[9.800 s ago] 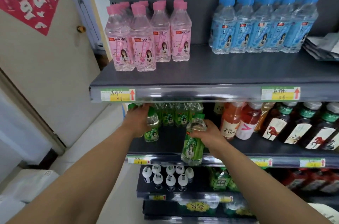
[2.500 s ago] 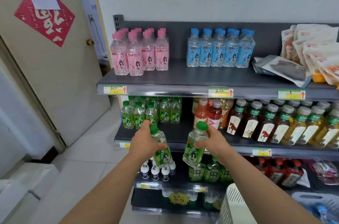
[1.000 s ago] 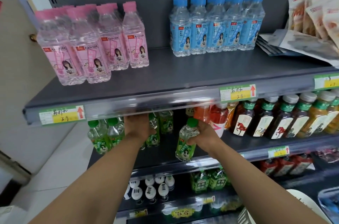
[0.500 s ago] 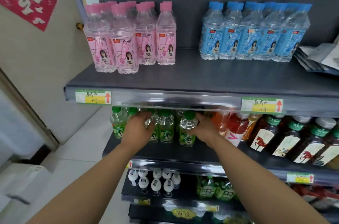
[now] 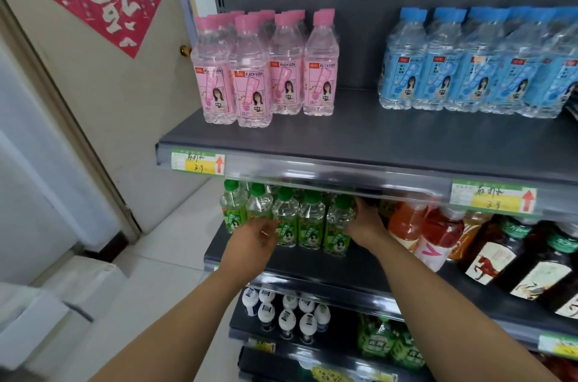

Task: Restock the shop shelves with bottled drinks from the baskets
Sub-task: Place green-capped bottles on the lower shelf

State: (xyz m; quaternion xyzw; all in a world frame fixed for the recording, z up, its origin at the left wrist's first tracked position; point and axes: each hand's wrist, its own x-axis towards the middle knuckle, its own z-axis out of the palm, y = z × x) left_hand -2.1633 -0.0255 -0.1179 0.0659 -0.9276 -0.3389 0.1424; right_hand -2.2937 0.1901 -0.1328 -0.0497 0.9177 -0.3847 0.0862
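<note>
Probably the step in hand was to settle the newest bottles into the front row of green-capped bottles [image 5: 300, 219] on the middle shelf [image 5: 312, 266] and then to let go. To do this well, each bottle should stand flat on its base before the fingers open, with its label facing out and in line with the others.

The right grip [image 5: 364, 225] was curled round the rightmost bottle [image 5: 339, 225], fingers reaching behind it, just beside the orange drinks [image 5: 406, 225]. It should pull out straight toward the person and not sideways, or the orange drinks could be pushed. The left grip [image 5: 253, 236] was in front of the row with loosely bent fingers. It was blurred, and I could not tell if it pinched anything. The upper shelf [image 5: 344, 137] hung low over the caps, so both hands should keep low too.

The green-capped bottles were small, of clear plastic with green labels. They stood upright and close together near the left end of the middle shelf. No basket was in view.
</note>
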